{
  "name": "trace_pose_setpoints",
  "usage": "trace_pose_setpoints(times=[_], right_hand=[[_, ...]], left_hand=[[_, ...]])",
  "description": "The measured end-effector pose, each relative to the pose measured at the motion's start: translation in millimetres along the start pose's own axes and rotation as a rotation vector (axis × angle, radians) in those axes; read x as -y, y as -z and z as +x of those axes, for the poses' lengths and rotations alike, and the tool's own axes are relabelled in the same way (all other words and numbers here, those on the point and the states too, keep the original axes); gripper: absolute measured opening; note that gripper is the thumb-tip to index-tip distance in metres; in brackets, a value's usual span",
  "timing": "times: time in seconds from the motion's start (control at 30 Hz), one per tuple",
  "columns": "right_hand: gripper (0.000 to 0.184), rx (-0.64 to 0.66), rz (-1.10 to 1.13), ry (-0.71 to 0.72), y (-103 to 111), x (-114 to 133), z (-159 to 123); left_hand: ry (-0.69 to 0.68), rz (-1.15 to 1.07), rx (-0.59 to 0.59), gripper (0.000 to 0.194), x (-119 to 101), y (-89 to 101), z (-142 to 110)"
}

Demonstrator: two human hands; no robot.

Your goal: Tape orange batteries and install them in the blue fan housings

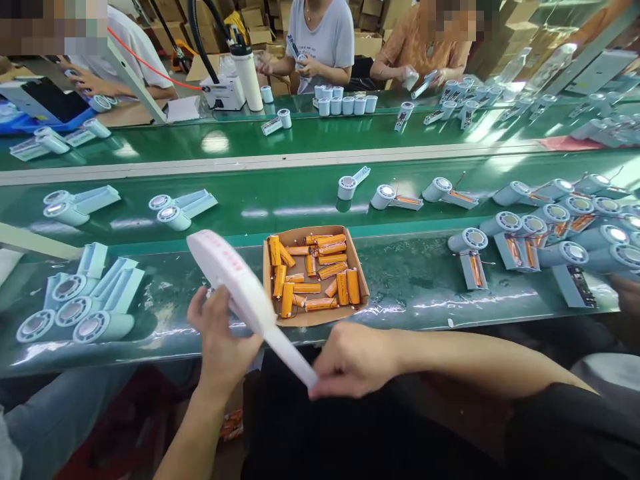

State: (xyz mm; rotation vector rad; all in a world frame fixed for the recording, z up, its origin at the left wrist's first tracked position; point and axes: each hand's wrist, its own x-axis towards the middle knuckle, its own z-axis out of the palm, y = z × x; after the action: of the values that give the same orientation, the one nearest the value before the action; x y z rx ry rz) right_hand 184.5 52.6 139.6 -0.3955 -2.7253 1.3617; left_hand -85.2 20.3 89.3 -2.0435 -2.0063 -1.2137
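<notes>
My left hand (223, 340) is closed on a white roll of tape or labels (225, 270), held on edge in front of me near the bench's front edge. A white strip (287, 353) runs from the roll down to my right hand (350, 360), which pinches its free end. Just behind the hands, a shallow cardboard tray (361, 267) holds several orange cylindrical batteries (320, 270) with thin wires.
Pale blue fan housings (80, 307) lie in a pile at my left, and more with batteries fitted (560, 233) crowd the right. The green conveyor belt (280, 200) carries single housings. Other people sit across the line handling parts. A white machine (225, 90) stands behind.
</notes>
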Motion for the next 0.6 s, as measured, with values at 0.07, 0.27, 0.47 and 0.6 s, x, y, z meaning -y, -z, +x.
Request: trace_pose_setpoints(times=[0.07,0.27,0.47,0.6], right_hand=[[0.033,0.231,-0.139,0.041,1.7,1.6,6.9],[0.033,-0.102,-0.519,-0.388,49.7,-29.3,34.4],[0.030,-0.072,-0.723,-0.534,54.4,-65.1,56.9],[0.015,-0.306,-0.528,-0.409,66.7,-70.5,39.6]], left_hand=[[0.246,-0.156,-0.005,0.084,11.0,3.0,-2.8],[0.474,-0.437,-0.090,0.095,22.9,12.4,-16.7],[0.256,-0.242,-0.028,0.080,15.0,-3.9,-28.7],[0.107,-0.082,-0.018,0.074,8.8,-3.5,-24.7]])
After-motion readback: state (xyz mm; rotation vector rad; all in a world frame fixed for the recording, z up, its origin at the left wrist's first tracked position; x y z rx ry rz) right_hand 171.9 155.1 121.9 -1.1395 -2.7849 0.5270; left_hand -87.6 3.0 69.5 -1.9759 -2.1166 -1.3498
